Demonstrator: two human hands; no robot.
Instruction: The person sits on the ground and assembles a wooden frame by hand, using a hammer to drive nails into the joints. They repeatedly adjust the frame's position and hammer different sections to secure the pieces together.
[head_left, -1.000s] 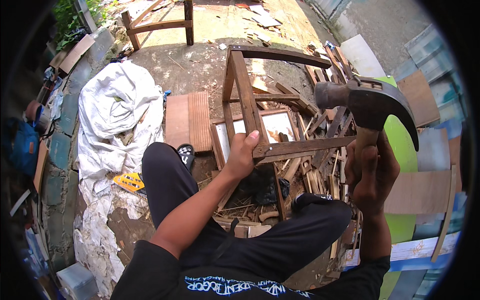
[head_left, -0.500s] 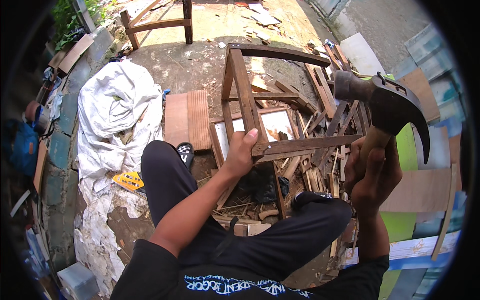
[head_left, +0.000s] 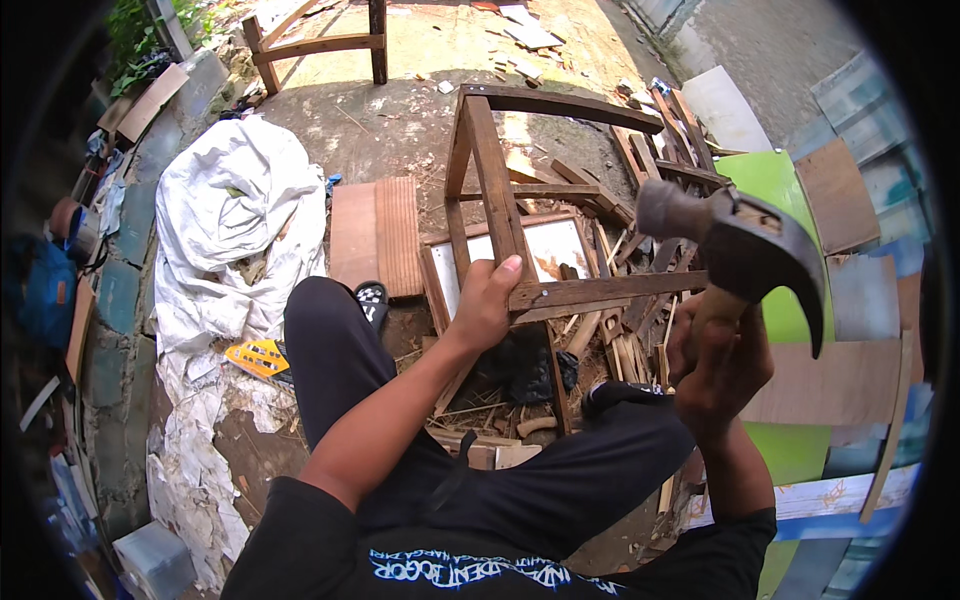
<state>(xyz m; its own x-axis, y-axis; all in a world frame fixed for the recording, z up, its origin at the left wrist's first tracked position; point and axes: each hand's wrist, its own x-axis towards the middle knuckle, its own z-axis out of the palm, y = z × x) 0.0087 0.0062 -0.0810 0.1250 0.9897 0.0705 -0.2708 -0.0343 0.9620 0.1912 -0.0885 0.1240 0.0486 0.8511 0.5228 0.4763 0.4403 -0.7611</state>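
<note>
A dark brown wooden frame [head_left: 495, 180] of joined bars stands tilted in front of me. My left hand [head_left: 487, 303] is closed around its near corner, the thumb lying on top of the wood. A nail or screw head shows as a pale dot beside that corner. Raised at the right, my right hand [head_left: 722, 370] grips the wooden handle of a claw hammer [head_left: 760, 240]. The hammer's striking face points left toward the frame and its claw curves down to the right. Head and frame look apart, with the hammer above the frame's right bar.
Wood scraps [head_left: 620, 350] and a white-faced framed panel [head_left: 555, 245] lie beyond my legs. White cloth [head_left: 235, 220], a reddish-brown board [head_left: 372, 238] and a yellow-handled saw [head_left: 257, 358] lie left. Green sheet [head_left: 770, 190] and boards are at right; another wooden frame [head_left: 320, 47] stands far left.
My right hand has brought the hammer down and to the left, closer to the frame. My left hand keeps its grip, and the frame has barely shifted.
</note>
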